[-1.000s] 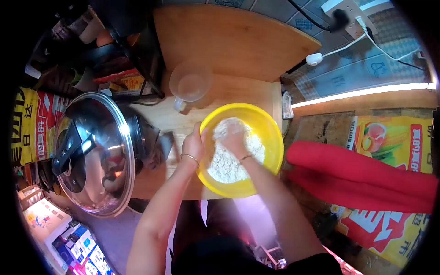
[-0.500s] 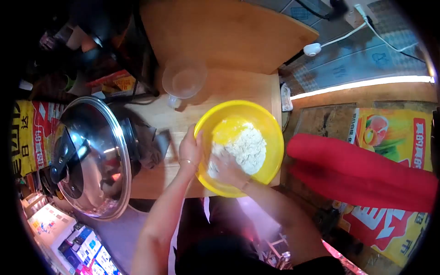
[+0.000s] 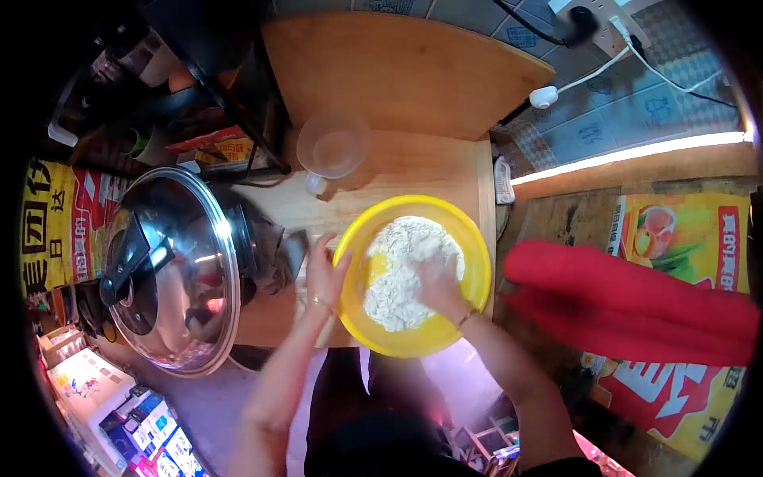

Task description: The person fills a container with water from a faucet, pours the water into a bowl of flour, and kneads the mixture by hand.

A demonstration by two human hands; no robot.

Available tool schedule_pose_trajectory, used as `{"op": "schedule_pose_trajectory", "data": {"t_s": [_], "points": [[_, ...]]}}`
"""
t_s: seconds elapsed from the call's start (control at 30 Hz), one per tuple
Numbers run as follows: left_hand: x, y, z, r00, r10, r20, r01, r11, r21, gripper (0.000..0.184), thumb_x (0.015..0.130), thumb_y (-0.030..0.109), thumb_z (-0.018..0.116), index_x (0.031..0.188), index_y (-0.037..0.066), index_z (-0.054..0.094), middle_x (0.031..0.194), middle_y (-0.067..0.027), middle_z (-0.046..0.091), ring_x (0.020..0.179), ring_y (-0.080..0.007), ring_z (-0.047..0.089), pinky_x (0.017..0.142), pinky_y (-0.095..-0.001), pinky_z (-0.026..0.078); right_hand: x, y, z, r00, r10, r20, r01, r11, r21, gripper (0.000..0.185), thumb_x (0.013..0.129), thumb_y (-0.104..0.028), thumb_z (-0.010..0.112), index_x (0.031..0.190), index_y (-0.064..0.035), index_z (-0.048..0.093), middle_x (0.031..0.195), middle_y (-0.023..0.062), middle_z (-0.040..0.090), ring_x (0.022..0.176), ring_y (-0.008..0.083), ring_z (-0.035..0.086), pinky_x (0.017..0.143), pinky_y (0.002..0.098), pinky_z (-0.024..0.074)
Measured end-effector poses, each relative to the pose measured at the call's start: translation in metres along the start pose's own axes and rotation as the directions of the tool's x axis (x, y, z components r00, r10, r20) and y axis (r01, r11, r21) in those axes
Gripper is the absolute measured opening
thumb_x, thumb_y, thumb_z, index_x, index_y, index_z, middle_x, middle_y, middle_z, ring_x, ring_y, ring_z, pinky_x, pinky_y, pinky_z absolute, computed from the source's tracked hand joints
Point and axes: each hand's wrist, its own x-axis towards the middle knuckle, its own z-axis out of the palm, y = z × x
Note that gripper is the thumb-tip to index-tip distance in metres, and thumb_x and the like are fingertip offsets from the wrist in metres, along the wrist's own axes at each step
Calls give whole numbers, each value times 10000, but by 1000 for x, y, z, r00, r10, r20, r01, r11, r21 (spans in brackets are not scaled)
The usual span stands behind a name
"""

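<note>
A yellow bowl [image 3: 482,278] holds white, crumbly flour [image 3: 401,262] and stands near the front edge of the wooden table. My left hand [image 3: 323,274] is at the bowl's left rim, thumb against the rim and fingers apart on the outside. Inside the bowl, at the right part of the flour, my right hand [image 3: 439,284] is blurred by motion; its fingertips are smeared into the flour, so what they hold cannot be made out. Behind the bowl to the left stands a translucent cup [image 3: 334,151] with a handle.
A large pan with a glass lid [image 3: 171,270] stands at the left, a grey cloth [image 3: 282,258] beside it. Red fabric [image 3: 628,302] lies at the right over a printed yellow sheet [image 3: 691,238]. An upright wooden board [image 3: 405,67] and a power strip [image 3: 608,28] are behind.
My right hand has moved from the left part of the flour to the right. The flour is spread wider in the bowl. My left hand's fingers have spread at the rim.
</note>
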Motion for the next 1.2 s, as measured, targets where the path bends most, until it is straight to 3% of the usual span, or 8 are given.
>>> {"op": "schedule_pose_trajectory", "data": {"t_s": [0.07,0.3,0.37,0.47,0.67,0.8,0.93,1.2], "points": [[44,-6,23,916,400,2,-398,911,106,312,826,206,597,1085,45,529,906,-197,600,815,-355,601,695,-420,464,35,12,3,981,187,-44,-178,973,148,672,744,-454,611,1295,-110,439,1265,175,481,1202,363,350,949,568,259],[43,15,25,986,157,53,-164,972,167,241,857,230,549,1046,85,516,866,-223,610,824,-422,572,689,-481,449,-19,-31,10,954,-164,251,68,933,353,713,771,-479,548,1351,-109,365,1280,228,457,1240,423,342,975,663,171],[46,9,31,985,163,49,-169,964,206,257,854,223,557,1070,91,510,857,-222,612,811,-423,573,673,-478,449,-11,16,-6,946,-21,324,30,999,-20,629,795,-431,520,1338,-140,393,1231,214,501,1219,401,361,967,662,167],[34,5,36,992,129,-14,-128,991,42,287,854,183,560,1114,75,502,871,-231,617,828,-396,594,697,-440,460,32,-7,40,950,298,-90,-287,950,122,662,782,-437,536,1354,-150,368,1243,203,492,1227,406,352,942,653,209],[-35,-29,55,951,-151,-268,21,901,-433,321,833,162,584,1097,-9,520,1055,-234,576,950,-320,591,819,-369,450,-12,-46,6,985,32,169,-55,990,134,674,749,-474,571,1319,-147,423,1296,169,455,1247,384,325,963,627,214],[27,4,31,961,273,-44,-270,961,66,344,808,180,611,1084,-13,539,1057,-243,564,943,-381,562,827,-410,442,15,14,-4,963,205,177,-220,973,73,698,750,-538,553,1319,-153,430,1282,168,466,1226,381,351,977,618,210],[42,18,33,993,70,90,-76,995,64,287,810,152,615,1042,-7,562,1050,-246,578,975,-380,552,820,-374,447,15,-50,34,991,106,81,-109,993,35,610,790,-538,484,1211,-96,514,1185,172,538,1218,358,368,956,622,223],[43,-4,37,922,176,-343,-223,969,-102,516,835,226,608,1244,-28,422,1136,-217,498,1050,-340,496,934,-381,374,-28,-23,-25,991,98,94,-121,953,278,468,766,-247,612,1197,-80,539,1185,151,536,1171,303,438,972,431,328]]}}
